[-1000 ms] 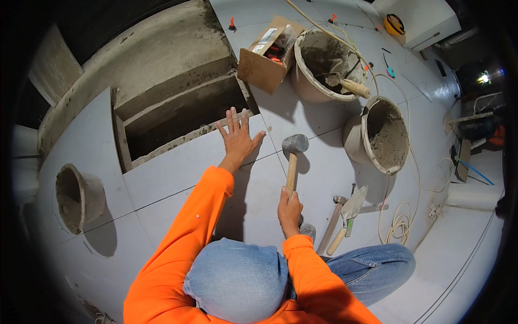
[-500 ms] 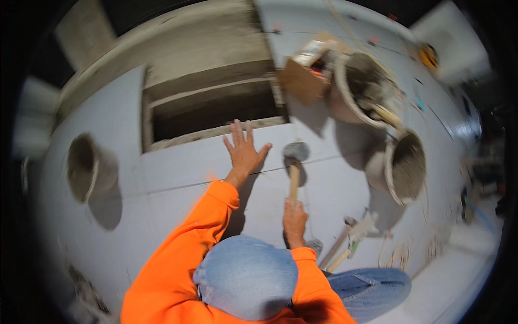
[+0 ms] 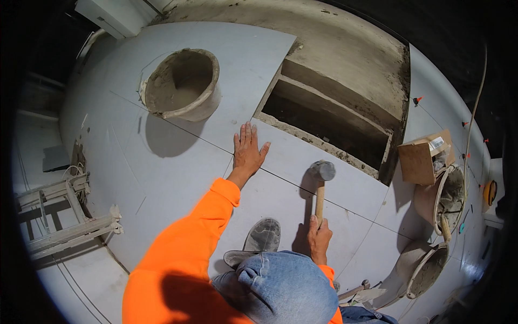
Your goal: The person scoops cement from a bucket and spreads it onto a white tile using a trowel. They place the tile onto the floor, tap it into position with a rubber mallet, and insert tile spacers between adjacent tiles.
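Observation:
My left hand lies with fingers stretched out on a large pale floor tile, just off the near left corner of a rectangular opening in the floor. A thin joint line runs beneath its wrist. In my right hand is a rubber mallet, gripped by its wooden handle. Its grey head is raised near the opening's front edge, with its shadow falling on the tile to the left. Between my arms, my knee in blue jeans and a grey shoe show.
A mortar-stained bucket stands at the far left. On the right are a cardboard box and two more buckets holding mortar. Hand tools lie by my right knee. A stained wooden frame occupies the left side.
The view has swung left, bringing the left bucket closer to the middle. My left hand has shifted left along the tile to the opening's corner. My right hand still grips the mallet.

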`<state>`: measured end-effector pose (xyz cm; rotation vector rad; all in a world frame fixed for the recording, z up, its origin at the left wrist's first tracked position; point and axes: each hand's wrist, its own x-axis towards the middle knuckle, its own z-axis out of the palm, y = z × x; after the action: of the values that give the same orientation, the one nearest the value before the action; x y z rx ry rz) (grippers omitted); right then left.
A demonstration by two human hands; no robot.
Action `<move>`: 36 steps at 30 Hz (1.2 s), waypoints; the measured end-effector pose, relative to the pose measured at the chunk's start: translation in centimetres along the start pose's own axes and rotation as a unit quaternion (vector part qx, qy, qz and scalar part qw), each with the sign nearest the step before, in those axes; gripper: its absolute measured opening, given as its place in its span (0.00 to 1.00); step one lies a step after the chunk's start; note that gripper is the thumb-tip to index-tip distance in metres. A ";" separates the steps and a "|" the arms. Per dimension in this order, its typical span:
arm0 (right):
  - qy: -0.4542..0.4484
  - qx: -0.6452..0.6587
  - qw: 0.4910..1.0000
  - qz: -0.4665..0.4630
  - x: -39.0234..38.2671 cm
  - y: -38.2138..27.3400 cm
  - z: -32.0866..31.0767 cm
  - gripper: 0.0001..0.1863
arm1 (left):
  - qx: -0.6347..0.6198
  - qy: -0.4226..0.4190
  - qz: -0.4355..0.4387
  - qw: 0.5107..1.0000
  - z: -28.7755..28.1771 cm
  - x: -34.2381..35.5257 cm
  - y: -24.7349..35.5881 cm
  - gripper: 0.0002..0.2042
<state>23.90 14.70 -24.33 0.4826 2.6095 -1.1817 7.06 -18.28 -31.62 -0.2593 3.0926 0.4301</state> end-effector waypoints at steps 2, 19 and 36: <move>-0.028 -0.012 1.000 -0.005 0.1 -0.9 0.9 0.28 | 0.009 0.010 -0.011 1.000 -0.1 -0.3 0.4 0.42; -0.159 0.356 0.878 0.277 -0.7 -7.3 4.2 0.29 | -0.033 0.006 0.076 0.996 -0.7 -0.6 4.0 0.35; -0.140 0.063 0.985 0.077 -0.1 -3.6 4.3 0.31 | -0.011 -0.037 -0.044 0.998 -1.9 -9.3 -0.7 0.37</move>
<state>22.97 9.20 -24.60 0.4931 2.2290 -1.2675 16.41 -17.92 -29.66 -0.3693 2.9910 0.4616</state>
